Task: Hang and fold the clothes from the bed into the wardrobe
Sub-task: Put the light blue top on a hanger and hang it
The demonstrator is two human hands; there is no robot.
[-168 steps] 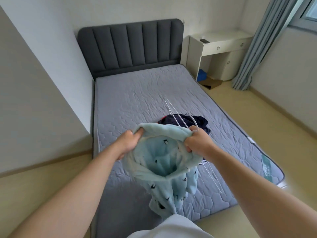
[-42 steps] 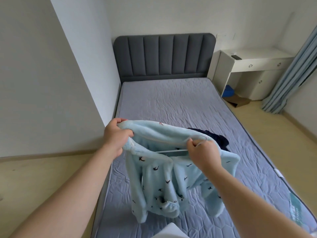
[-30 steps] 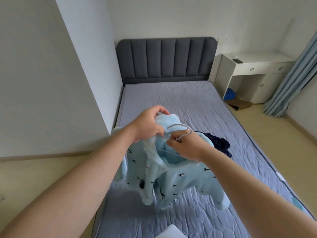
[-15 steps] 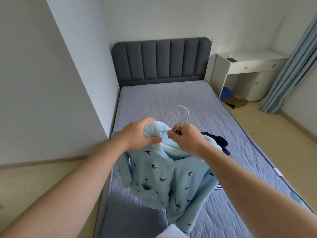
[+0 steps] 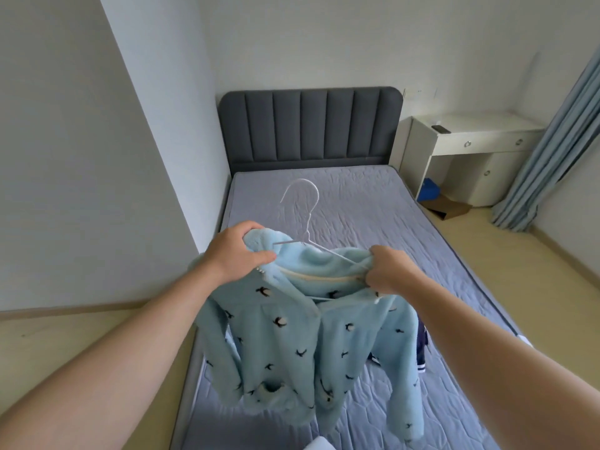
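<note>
A light blue fleece top (image 5: 302, 339) with small dark bird prints hangs above the foot of the bed (image 5: 357, 209). A white wire hanger (image 5: 303, 209) sits inside its neck, its hook sticking up. My left hand (image 5: 238, 250) grips the left shoulder of the top. My right hand (image 5: 388, 271) pinches the right shoulder over the hanger's arm. A dark navy garment (image 5: 421, 347) lies on the mattress behind the top, mostly hidden by it. The wardrobe is out of view.
The grey padded headboard (image 5: 310, 128) stands at the far end. A white desk (image 5: 470, 141) with drawers is at the right, a blue bag (image 5: 428, 191) and a cardboard piece (image 5: 449, 207) under it. Blue curtains (image 5: 552, 151) hang far right. A white wall (image 5: 81, 173) runs along the left.
My right hand has slid from the hanger's neck out to the right shoulder of the top. The hanger's hook now stands clear above the collar, and the top hangs spread wider.
</note>
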